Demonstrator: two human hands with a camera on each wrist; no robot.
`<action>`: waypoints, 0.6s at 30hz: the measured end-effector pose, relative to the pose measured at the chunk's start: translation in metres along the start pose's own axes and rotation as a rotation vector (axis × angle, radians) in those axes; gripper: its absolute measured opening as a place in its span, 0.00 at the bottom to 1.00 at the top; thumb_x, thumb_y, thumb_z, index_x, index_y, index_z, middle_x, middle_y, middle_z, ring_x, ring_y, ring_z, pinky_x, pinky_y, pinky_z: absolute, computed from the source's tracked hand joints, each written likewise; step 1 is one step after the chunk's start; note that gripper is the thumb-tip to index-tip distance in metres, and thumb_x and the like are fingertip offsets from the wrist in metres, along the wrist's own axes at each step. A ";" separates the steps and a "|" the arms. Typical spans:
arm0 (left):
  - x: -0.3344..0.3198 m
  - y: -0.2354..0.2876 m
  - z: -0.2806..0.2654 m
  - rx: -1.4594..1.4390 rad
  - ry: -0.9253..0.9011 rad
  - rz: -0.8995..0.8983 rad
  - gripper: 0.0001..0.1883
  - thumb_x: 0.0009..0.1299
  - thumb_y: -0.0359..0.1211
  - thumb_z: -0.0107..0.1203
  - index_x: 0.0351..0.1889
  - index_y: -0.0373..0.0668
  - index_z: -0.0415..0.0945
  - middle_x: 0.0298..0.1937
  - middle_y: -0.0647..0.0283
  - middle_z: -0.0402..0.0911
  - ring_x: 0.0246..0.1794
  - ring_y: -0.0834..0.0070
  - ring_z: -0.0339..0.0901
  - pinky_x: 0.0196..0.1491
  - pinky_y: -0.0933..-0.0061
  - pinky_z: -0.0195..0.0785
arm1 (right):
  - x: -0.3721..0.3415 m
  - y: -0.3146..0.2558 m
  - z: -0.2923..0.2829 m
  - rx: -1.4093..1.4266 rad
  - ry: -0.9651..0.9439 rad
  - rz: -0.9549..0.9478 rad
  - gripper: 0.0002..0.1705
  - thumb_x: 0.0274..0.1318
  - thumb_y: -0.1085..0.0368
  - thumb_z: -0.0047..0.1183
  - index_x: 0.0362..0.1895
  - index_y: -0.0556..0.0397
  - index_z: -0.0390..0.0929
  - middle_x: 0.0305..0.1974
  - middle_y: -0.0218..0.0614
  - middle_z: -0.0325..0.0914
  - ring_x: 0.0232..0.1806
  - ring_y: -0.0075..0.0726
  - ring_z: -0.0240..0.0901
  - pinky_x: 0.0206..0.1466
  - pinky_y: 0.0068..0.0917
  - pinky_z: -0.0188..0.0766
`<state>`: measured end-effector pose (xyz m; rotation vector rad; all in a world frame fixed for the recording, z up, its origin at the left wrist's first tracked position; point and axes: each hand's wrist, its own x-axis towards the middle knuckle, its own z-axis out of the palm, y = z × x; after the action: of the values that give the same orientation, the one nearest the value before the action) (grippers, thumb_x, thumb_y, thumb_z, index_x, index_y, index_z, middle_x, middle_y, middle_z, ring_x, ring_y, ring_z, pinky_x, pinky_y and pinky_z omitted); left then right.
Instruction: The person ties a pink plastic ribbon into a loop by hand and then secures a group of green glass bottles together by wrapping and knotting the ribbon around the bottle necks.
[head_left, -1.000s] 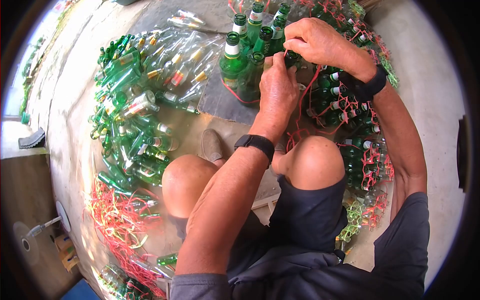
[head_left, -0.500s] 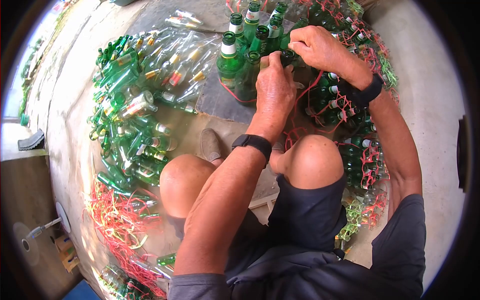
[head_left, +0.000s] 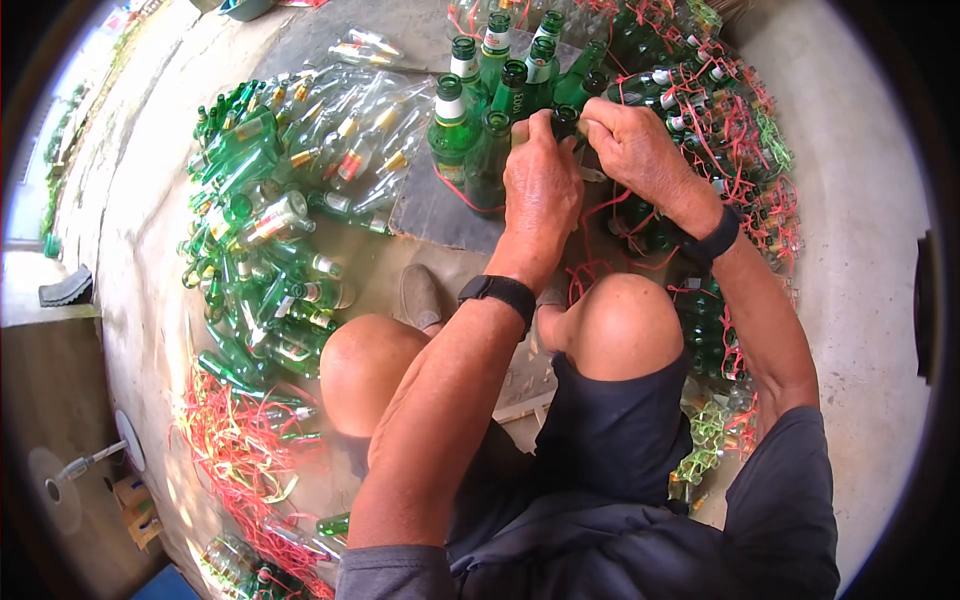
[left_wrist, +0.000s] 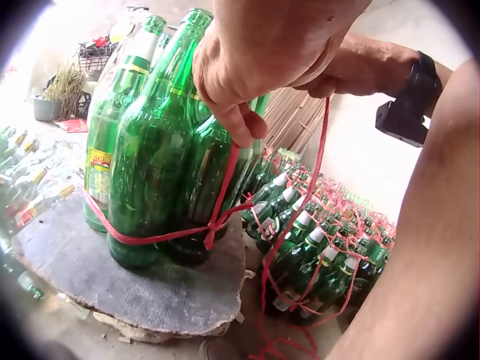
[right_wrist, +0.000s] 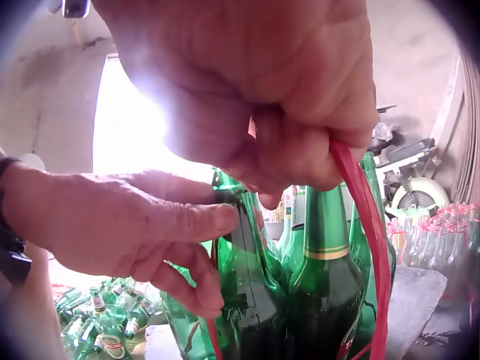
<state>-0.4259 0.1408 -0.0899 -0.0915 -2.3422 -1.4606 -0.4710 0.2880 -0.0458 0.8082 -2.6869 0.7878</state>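
Note:
A cluster of upright green bottles stands on a grey board, with a red strap around its lower part. My left hand is at the near bottles and pinches an upright piece of the strap between thumb and finger; the thumb lies by a bottle neck. Just to the right, my right hand has curled fingers around a longer red strand, which hangs down from it. One green bottle leans at the cluster's back right.
Loose green and clear bottles lie heaped on the left. Bottles bound in red strap stand on the right. Tangled red and yellow-green straps lie at the lower left. Two knees are close below the hands.
My right hand has come down and nearer to me, beside the left hand, still gripping the strand. The left hand has shifted only slightly. The leaning bottle shows more clearly.

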 end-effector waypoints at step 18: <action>0.000 -0.007 0.000 0.020 0.018 0.052 0.19 0.71 0.28 0.59 0.58 0.32 0.72 0.47 0.39 0.80 0.44 0.39 0.81 0.47 0.45 0.74 | -0.033 -0.033 -0.004 -0.171 -0.062 -0.172 0.04 0.61 0.69 0.50 0.32 0.54 0.71 0.26 0.45 0.75 0.30 0.57 0.79 0.32 0.47 0.75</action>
<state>-0.4280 0.1375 -0.0959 -0.1318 -2.3219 -1.4077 -0.4255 0.2817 -0.0401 1.0182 -2.6475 0.4940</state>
